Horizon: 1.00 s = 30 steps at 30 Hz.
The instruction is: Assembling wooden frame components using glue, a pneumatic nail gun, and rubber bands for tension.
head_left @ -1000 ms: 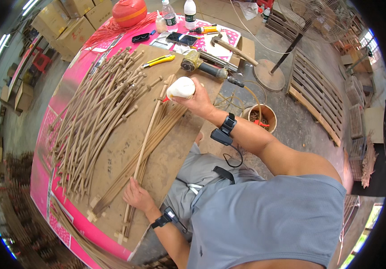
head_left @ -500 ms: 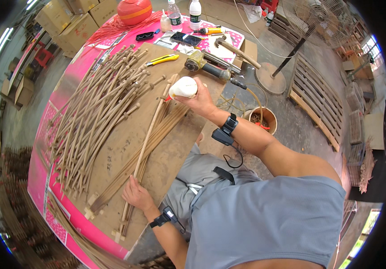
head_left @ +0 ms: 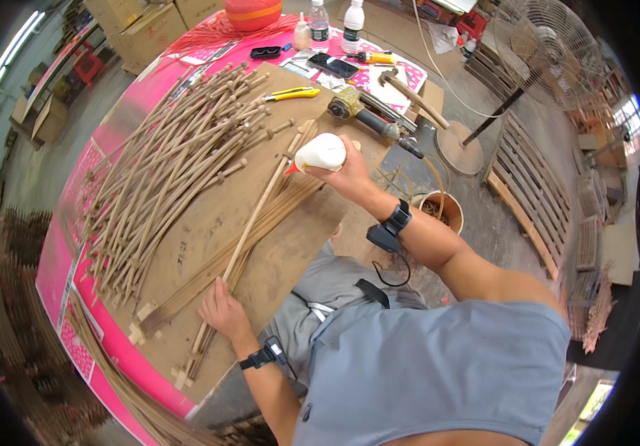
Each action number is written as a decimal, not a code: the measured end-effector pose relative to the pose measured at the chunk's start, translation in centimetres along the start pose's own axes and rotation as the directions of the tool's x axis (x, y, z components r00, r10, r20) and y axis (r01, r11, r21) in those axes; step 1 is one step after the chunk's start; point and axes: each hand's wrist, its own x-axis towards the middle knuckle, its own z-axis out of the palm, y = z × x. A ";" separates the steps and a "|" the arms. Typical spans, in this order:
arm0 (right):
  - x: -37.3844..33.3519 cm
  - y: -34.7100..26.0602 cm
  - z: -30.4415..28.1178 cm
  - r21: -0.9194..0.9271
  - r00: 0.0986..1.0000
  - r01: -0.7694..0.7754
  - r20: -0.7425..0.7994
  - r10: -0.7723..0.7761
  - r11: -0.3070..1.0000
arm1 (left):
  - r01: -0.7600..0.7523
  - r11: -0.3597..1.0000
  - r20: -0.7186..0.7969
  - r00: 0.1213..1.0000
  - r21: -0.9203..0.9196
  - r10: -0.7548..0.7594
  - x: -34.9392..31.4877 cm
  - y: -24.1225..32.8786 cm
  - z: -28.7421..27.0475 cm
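Observation:
My right hand (head_left: pixel 354 178) is wrapped round a white squeeze bottle (head_left: pixel 321 152), tilted so its red nozzle points down and left. The nozzle sits at the far end of a thin wooden stick (head_left: pixel 255 213); whether it touches the wood I cannot tell. Near the stick's other end, my left hand (head_left: pixel 223 308) has its fingers closed on it. Under and beside that stick lies a bundle of flat wooden strips (head_left: pixel 220 269) on a brown board (head_left: pixel 175 256). To the left, many knob-ended wooden rods (head_left: pixel 175 163) are heaped.
Beyond the board lie a yellow utility knife (head_left: pixel 292 94), a power tool (head_left: pixel 368 119), a hammer (head_left: pixel 413 97) and a phone (head_left: pixel 333 65). Bottles (head_left: pixel 352 26) stand at the pink table's (head_left: pixel 60 256) far side. Right, on the floor, are a bucket (head_left: pixel 454 212), a fan (head_left: pixel 539 48) and a pallet (head_left: pixel 532 189).
The whole view has shifted slightly, so the far things appear lower and further right. Both hands keep their hold on the bottle and the stick, with little visible movement along the stick.

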 end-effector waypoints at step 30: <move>-6.9 -5.1 6.3 0.014 0.957 0.052 0.285 -0.054 0.999 | 0.056 0.997 0.007 0.998 -0.052 -0.056 0.1 0.6 0.0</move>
